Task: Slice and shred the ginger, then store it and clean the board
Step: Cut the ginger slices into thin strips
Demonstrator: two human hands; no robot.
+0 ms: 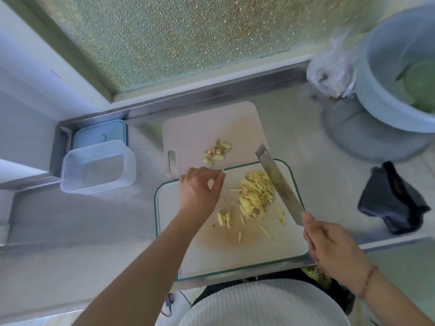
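A pile of shredded ginger (256, 193) lies on the green-rimmed cutting board (237, 252), with a small clump of strips (224, 218) and loose strips around it. Ginger peel scraps (217, 152) sit on a second white board (202, 123) behind. My right hand (334, 247) grips the handle of a cleaver (280, 182), whose blade stands to the right of the pile. My left hand (201, 187) hovers over the board's far left corner, fingertips pinched together, seemingly on a thin ginger strip.
An empty clear plastic container (97, 167) stands left of the boards, its blue lid (98, 134) behind it. A dark cloth (395, 200) lies at the right. A plastic bag (332, 71) and a blue basin (397, 74) stand at the back right on the steel counter (77, 222).
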